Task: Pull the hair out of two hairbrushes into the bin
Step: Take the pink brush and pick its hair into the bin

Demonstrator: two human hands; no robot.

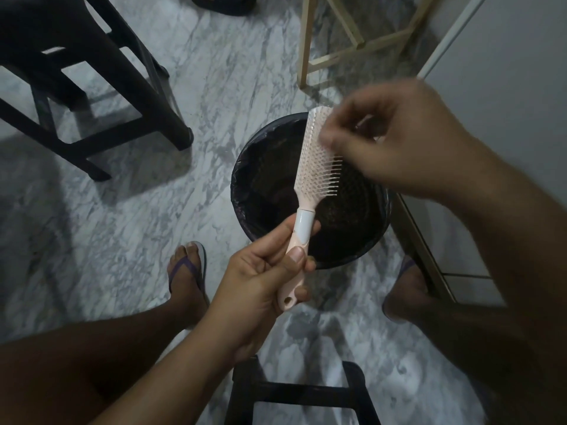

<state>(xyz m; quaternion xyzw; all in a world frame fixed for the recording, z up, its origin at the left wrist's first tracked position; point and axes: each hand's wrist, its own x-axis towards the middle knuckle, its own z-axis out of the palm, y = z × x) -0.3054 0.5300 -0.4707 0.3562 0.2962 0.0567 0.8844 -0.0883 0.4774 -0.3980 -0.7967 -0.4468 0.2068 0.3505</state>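
Observation:
A pale pink hairbrush with a white grip band is held upright over a round black bin lined with a dark bag. My left hand is closed around the brush's handle. My right hand is blurred, its fingertips pinched at the bristles near the top of the brush head. Whether it pinches hair is too blurred to tell. Only one hairbrush is in view.
The floor is grey-white marble. A dark chair stands at the upper left, a light wooden frame at the upper right, and a white cabinet on the right. My two feet in sandals flank the bin. A dark stool lies below.

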